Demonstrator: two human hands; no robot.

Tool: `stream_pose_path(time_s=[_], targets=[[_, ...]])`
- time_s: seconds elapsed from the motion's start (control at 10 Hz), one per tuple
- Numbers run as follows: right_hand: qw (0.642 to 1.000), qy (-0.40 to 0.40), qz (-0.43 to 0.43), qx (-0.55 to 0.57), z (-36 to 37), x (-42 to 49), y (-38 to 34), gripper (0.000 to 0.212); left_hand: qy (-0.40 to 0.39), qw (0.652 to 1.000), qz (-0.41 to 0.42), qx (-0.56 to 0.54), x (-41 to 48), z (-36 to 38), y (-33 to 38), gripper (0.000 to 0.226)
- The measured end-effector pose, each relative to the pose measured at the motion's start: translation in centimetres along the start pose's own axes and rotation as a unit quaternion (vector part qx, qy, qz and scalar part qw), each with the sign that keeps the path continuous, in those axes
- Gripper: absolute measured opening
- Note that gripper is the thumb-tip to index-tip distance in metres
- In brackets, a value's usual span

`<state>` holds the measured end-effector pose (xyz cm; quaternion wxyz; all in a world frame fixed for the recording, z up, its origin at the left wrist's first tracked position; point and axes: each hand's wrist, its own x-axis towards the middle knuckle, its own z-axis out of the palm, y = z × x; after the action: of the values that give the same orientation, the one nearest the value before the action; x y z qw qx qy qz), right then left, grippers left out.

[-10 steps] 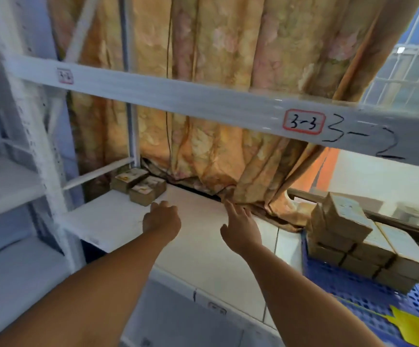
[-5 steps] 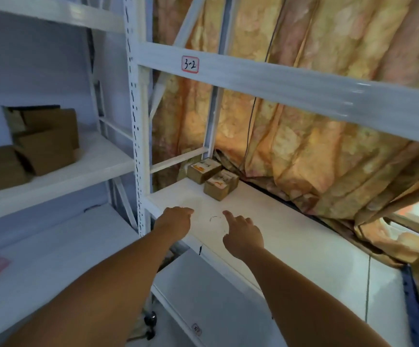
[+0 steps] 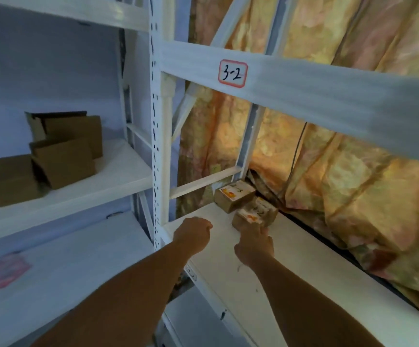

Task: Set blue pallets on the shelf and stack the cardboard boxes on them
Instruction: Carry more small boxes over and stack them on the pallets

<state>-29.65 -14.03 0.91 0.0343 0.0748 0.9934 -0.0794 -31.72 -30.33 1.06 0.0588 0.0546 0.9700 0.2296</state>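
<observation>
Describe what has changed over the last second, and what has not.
Both hands moved forward along the shelf: the right hand now reaches the nearer small box, grip unclear; the left hand, fingers curled, holds nothing. The view swung left. Both small boxes, including the farther box, stayed put.

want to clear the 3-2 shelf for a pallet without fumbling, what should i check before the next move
1. Right hand at the nearer small box: ok, its fingers reach the front face.
2. Grip on that box: cannot tell.
3. Left hand free: ok, fingers curled, holds nothing.
4. Far small box clear of the curtain: cannot tell, it sits deep in the back corner.
5. Shelf board bare for a pallet: not ok, both boxes are on it.
6. Blue pallet at hand: cannot tell, none in view.
</observation>
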Motion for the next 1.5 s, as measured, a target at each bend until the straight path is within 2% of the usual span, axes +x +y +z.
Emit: stream_pose_path(time_s=[0.1, 0.3, 0.5, 0.6, 0.7, 0.8, 0.9, 1.0, 1.1, 1.2, 1.4, 1.5], targets=[[1.000, -0.014, -0.008, -0.003, 0.1, 3.7, -0.9, 0.064, -0.020, 1.000, -0.007, -0.003, 3.0, -0.7, -0.3, 0.039], [0.998, -0.038, 0.047, -0.029, 0.3, 8.0, -2.7, 0.065, -0.027, 0.999, 0.017, 0.018, 8.1, -1.2, -1.5, 0.037], [0.989, -0.071, 0.122, -0.036, 0.4, 11.5, -3.9, 0.062, -0.053, 0.992, 0.111, 0.035, 12.4, -1.2, -2.6, 0.036], [0.982, -0.074, 0.174, -0.004, 1.0, 12.6, -3.6, 0.071, -0.063, 0.982, 0.158, 0.077, 14.5, -0.8, -3.1, 0.033], [0.979, -0.089, 0.181, 0.014, 1.1, 12.7, -3.2, 0.062, -0.084, 0.972, 0.199, 0.094, 16.3, -0.5, -3.0, 0.031], [0.978, -0.094, 0.187, 0.006, 0.9, 11.9, -3.1, 0.054, -0.078, 0.965, 0.239, 0.073, 17.5, -0.2, -2.1, 0.040], [0.971, -0.111, 0.210, 0.004, 1.3, 11.9, -2.7, 0.049, -0.080, 0.950, 0.279, 0.118, 18.2, 0.9, -1.5, 0.050], [0.963, -0.133, 0.236, -0.009, 2.3, 12.2, -1.8, 0.053, -0.089, 0.935, 0.306, 0.157, 18.6, 1.9, -1.2, 0.062], [0.954, -0.119, 0.275, 0.001, 2.1, 10.9, -1.7, 0.055, -0.116, 0.940, 0.284, 0.150, 19.0, 2.2, -0.8, 0.071], [0.938, -0.108, 0.328, 0.038, 2.0, 9.9, -1.6, 0.051, -0.105, 0.949, 0.258, 0.146, 19.1, 2.8, -0.9, 0.077], [0.945, -0.070, 0.312, 0.065, 2.3, 7.6, 0.1, 0.039, -0.113, 0.945, 0.248, 0.180, 18.9, 2.7, -0.4, 0.091], [0.944, -0.064, 0.317, 0.059, 2.8, 7.7, -0.3, 0.051, -0.130, 0.945, 0.241, 0.182, 19.5, 2.8, -0.2, 0.094]])
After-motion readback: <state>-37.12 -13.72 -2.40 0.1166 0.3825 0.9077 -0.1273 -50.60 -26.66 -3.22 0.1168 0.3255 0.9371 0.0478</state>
